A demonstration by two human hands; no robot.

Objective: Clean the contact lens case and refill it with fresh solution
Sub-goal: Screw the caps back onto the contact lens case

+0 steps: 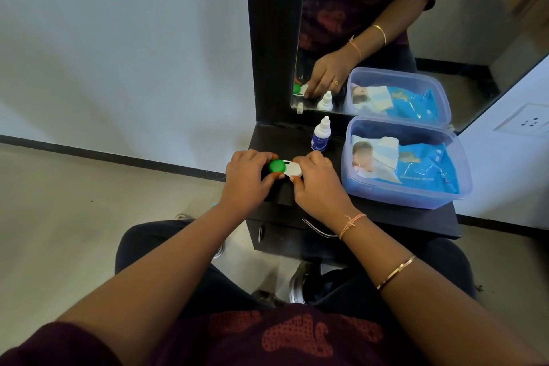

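Note:
A contact lens case (285,169) with a green cap (277,166) on its left well and a white cap (295,170) on its right well lies on the black dresser top (398,217). My left hand (248,181) grips the green cap between thumb and fingers. My right hand (319,184) grips the white cap the same way. Just behind the case stands a small white solution bottle (320,134) with a blue label; its nozzle is bare.
A clear plastic box (405,162) holding blue wipe packets sits at the right of the dresser top. A mirror (416,38) rises behind it. A small white bottle cap (299,110) lies at the mirror's base. A drawer handle (319,230) shows below the top's front edge.

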